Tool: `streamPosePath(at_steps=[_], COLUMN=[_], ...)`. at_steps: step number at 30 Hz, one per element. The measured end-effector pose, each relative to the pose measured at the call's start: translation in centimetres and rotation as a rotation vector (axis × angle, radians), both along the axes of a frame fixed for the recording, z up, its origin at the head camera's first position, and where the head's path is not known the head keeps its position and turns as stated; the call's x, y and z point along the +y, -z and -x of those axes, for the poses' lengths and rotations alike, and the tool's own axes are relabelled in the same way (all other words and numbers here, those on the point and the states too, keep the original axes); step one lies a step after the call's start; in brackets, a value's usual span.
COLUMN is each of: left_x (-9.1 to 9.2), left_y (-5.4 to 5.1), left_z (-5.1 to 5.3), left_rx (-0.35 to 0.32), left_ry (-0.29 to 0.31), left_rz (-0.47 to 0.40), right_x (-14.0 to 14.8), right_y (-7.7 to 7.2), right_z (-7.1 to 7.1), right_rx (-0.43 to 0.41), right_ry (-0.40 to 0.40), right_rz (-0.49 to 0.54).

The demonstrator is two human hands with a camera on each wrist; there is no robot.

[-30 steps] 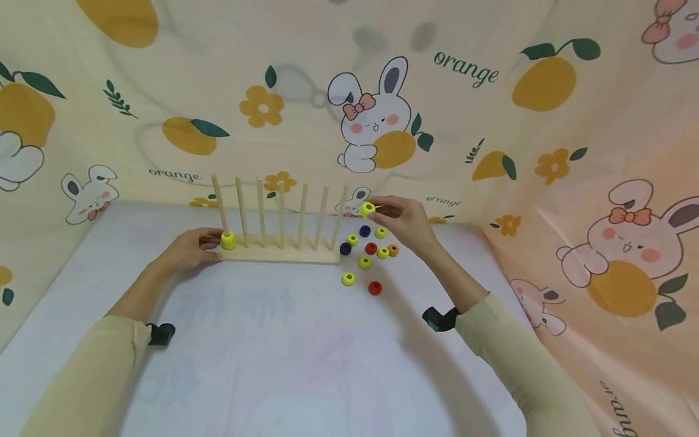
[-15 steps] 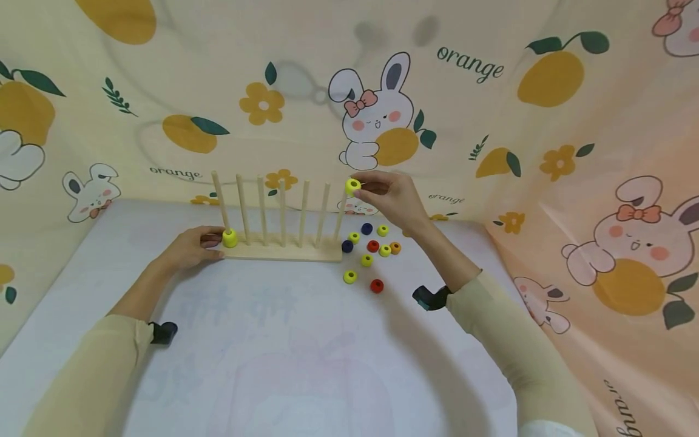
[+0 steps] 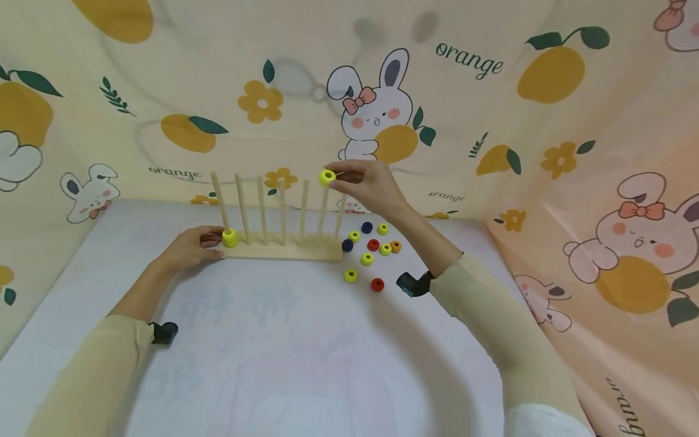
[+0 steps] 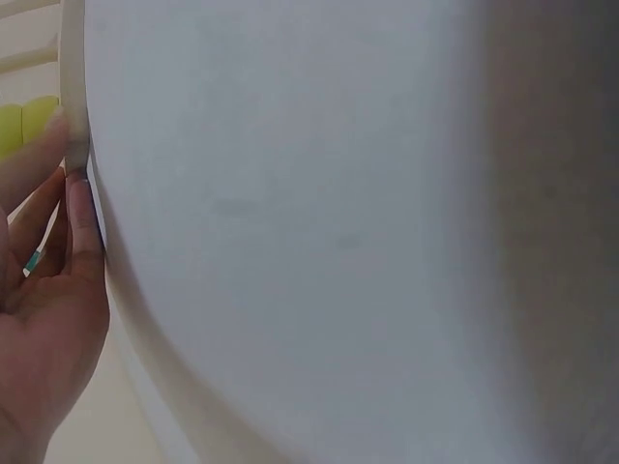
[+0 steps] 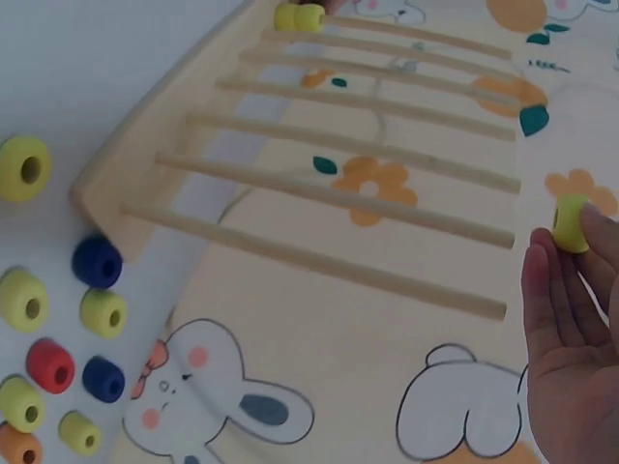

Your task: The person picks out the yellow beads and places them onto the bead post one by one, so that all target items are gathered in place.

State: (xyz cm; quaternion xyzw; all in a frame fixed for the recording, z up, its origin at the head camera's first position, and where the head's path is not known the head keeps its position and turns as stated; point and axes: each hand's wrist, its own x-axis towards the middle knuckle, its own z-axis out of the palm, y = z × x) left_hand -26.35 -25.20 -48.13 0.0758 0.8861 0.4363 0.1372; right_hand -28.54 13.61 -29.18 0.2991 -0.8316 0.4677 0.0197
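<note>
A wooden peg rack point(image 3: 284, 252) stands on the table with a row of several upright pegs. Its leftmost peg carries two yellow beads point(image 5: 308, 17) stacked at the bottom. My left hand point(image 3: 188, 249) grips the left end of the rack's base, beside those beads; in the left wrist view thumb and fingers meet the base's end. Between thumb and fingertips my right hand point(image 3: 372, 187) pinches another yellow bead point(image 3: 324, 181). That bead is up by the tops of the right-hand pegs; in the right wrist view it appears apart from the peg tips.
Loose beads lie right of the rack: several yellow ones point(image 3: 351, 277), a red bead point(image 3: 377, 285) nearest me, another red bead point(image 3: 373, 246), two dark blue beads point(image 3: 367, 227) and an orange bead point(image 3: 396, 247). A patterned cloth point(image 3: 306, 139) hangs close behind the rack.
My right hand has carried the yellow bead left and upward, from above the loose beads to the tops of the right-hand pegs. My left hand stays on the rack's end.
</note>
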Motion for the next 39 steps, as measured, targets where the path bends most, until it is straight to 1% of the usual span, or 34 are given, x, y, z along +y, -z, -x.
streamPosePath(at_steps=[4, 6, 7, 11, 13, 14, 16, 21, 27, 32, 37, 39], left_x=[-0.2, -0.2, -0.2, -0.1, -0.2, -0.3, -0.3, -0.2, -0.3, -0.3, -0.3, -0.4], left_y=[0.0, 0.0, 0.0, -0.2, -0.2, -0.2, -0.1, 0.2, 0.4, 0.3, 0.3, 0.3], left_z=[-0.1, -0.2, -0.2, -0.2, -0.2, -0.2, -0.1, 0.2, 0.3, 0.2, 0.2, 0.1], left_rx=[-0.004, -0.005, -0.005, -0.004, -0.003, -0.003, -0.006, -0.011, -0.016, -0.010, 0.002, 0.000], left_ry=[0.004, 0.004, 0.003, 0.001, 0.001, 0.002, 0.001, -0.001, -0.012, -0.007, 0.003, -0.002], left_rz=[0.000, 0.000, -0.001, 0.007, 0.011, 0.012, 0.004, -0.015, 0.000, -0.004, -0.017, -0.015], right_x=[-1.3, -2.0, -2.4, -3.6, -4.1, -4.3, -4.8, -5.9, -7.8, -9.4, -10.7, -11.2], right_y=[-0.3, -0.4, -0.7, -0.7, -0.7, -0.4, -0.4, -0.6, -0.7, -0.9, -1.0, -1.0], right_z=[0.1, 0.1, -0.2, 0.2, 0.4, 0.8, 1.0, 1.5, 1.8, 2.2, 2.5, 2.6], right_rx=[0.005, -0.006, -0.010, -0.014, -0.001, 0.003, 0.011, 0.009, -0.008, -0.012, -0.041, -0.056], right_ry=[-0.027, -0.037, -0.040, -0.063, -0.081, -0.092, -0.102, -0.104, -0.127, -0.125, -0.105, -0.107], right_rz=[0.001, 0.008, 0.008, 0.010, 0.002, 0.001, -0.003, -0.001, -0.015, -0.032, -0.065, -0.069])
